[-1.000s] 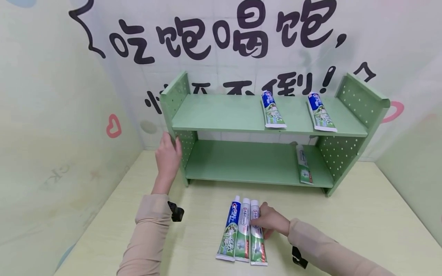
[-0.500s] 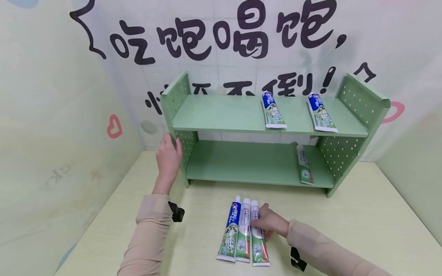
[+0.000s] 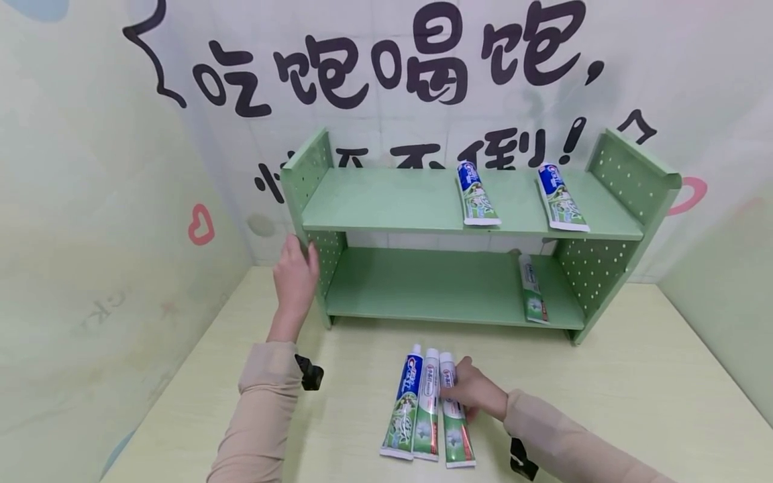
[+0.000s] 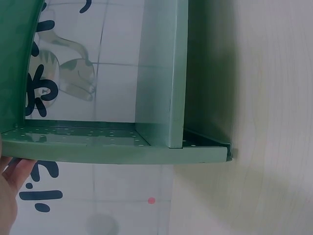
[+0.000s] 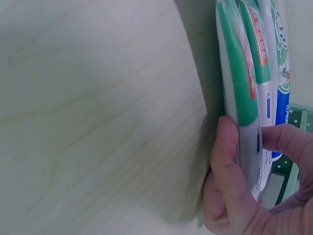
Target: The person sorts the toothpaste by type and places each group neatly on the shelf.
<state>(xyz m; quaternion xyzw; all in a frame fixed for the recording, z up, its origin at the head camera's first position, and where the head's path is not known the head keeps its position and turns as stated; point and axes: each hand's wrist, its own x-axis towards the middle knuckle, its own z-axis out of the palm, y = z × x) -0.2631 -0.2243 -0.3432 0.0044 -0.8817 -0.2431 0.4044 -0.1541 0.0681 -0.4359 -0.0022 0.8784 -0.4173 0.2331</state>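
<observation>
At lower centre of the head view: one white-and-green toothpaste tube (image 3: 457, 426), rightmost of three, cap end toward the top of the frame; whether it touches the counter (image 3: 356, 402) cannot be told. Right hand (image 3: 476, 390): fingers grasping this tube, thumb on one side, fingertips on the other, as the right wrist view confirms. Just left of it: a matching white-and-green tube (image 3: 427, 409), its lower end slightly apart from the held one. Next left: a blue-and-green tube (image 3: 402, 409), white cap uppermost in the frame.

Centre of frame: green two-tier shelf (image 3: 410, 285). Left hand (image 3: 296, 275), left of centre: fingers clasped about the front edge of its left side panel. Upper tier, right half: two blue-and-green tubes (image 3: 477, 198), well apart. Lower tier, right end: one white-and-green tube (image 3: 533, 292).

Across the top: wall (image 3: 374, 127), with large black lettering (image 3: 437, 54).
</observation>
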